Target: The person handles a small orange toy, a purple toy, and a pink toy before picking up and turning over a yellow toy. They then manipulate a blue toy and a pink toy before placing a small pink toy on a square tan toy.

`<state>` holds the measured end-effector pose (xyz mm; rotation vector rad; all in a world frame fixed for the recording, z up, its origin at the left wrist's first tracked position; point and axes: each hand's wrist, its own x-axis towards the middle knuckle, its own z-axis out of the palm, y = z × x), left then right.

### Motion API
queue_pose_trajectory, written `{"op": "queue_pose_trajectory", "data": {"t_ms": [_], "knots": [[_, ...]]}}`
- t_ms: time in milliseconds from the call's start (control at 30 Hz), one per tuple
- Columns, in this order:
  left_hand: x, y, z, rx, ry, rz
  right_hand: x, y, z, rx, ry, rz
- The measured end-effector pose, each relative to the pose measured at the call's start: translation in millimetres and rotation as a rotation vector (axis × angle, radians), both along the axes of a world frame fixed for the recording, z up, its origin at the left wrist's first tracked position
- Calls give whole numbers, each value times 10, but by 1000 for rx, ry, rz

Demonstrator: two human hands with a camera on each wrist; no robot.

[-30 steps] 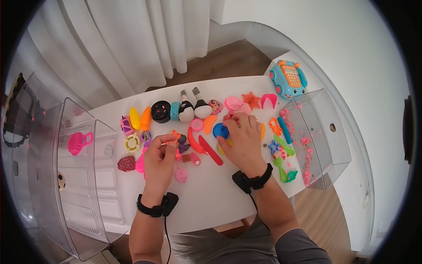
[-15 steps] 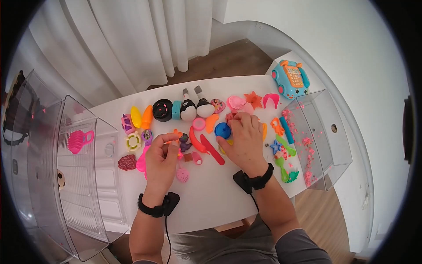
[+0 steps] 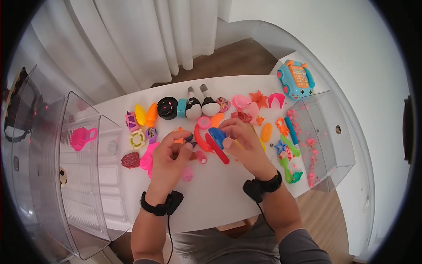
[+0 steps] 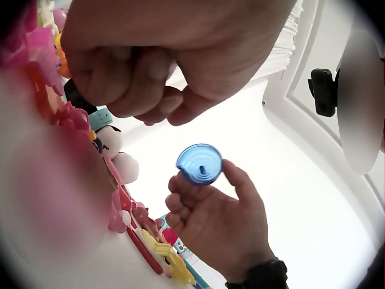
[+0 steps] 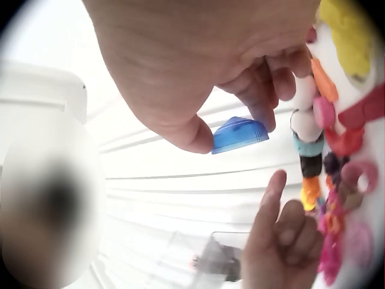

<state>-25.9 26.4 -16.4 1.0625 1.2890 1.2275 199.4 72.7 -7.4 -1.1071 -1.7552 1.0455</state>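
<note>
My right hand [image 3: 247,150] pinches a small round blue translucent dish [image 3: 216,137] by its edge, between thumb and fingers. Seen in the left wrist view, the dish [image 4: 200,164] has ringed walls and a small stub in its middle. The right wrist view has it edge-on, raised above the tabletop. My left hand [image 3: 170,154] holds nothing; its index finger reaches out toward the dish and the other fingers curl loosely. Beneath and between the hands lie a red toy knife [image 3: 217,149], a red curved chili-like toy [image 3: 201,140] and a pink ring [image 3: 204,122].
Toys spread along the table [image 3: 215,193]: a yellow banana-like piece [image 3: 140,115], a black round piece [image 3: 167,108] and a toy phone [image 3: 296,79] at the far right. Clear plastic bins stand left [image 3: 81,185] and right [image 3: 336,154], the left one holding a pink scoop [image 3: 82,138].
The right hand has lifted the blue dish off the table, tilted it and brought it left, closer to the left hand. The left hand has shifted slightly right. The head view has turned a little.
</note>
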Motion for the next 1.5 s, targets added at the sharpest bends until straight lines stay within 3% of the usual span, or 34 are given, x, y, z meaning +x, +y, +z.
{"op": "queue_pose_trajectory", "data": {"t_ms": [67,133,267,367,500,567,600,667,833,900,967,1000,1067,1233,1500], "knots": [[-11,-8,-10,29,-55,-46,20,-27,47,-384,363,258],[-54,-18,-43,73,-56,-139,-22,-78,62,-386,348,309],[-19,-39,1,78,-158,-140,-40,-72,44,-410,376,428],[-51,-59,-19,93,-69,-183,-43,-77,-10,-421,341,423],[-17,-41,-59,86,2,-110,-117,-101,-79,-439,333,403],[-20,-30,-78,60,28,-85,-168,-115,-93,-162,216,330],[-25,-26,-94,57,32,-83,-196,-120,-67,-160,217,328],[-33,-17,-110,56,37,-84,-248,-129,19,60,136,288],[-88,-20,-44,-41,194,-226,-242,-109,-90,217,6,256],[-21,-16,-72,-5,120,-191,-184,-63,-123,262,12,234],[4,-4,-85,37,44,-151,-79,11,-137,474,-329,-126],[-4,5,-80,42,35,-92,-38,38,-134,480,-330,-124],[-19,11,-55,49,29,-30,8,80,-128,456,-617,-263],[-44,9,-37,34,165,59,-41,71,-167,502,-732,-326],[-47,17,-77,61,154,88,-36,68,-236,497,-801,-342]]}}
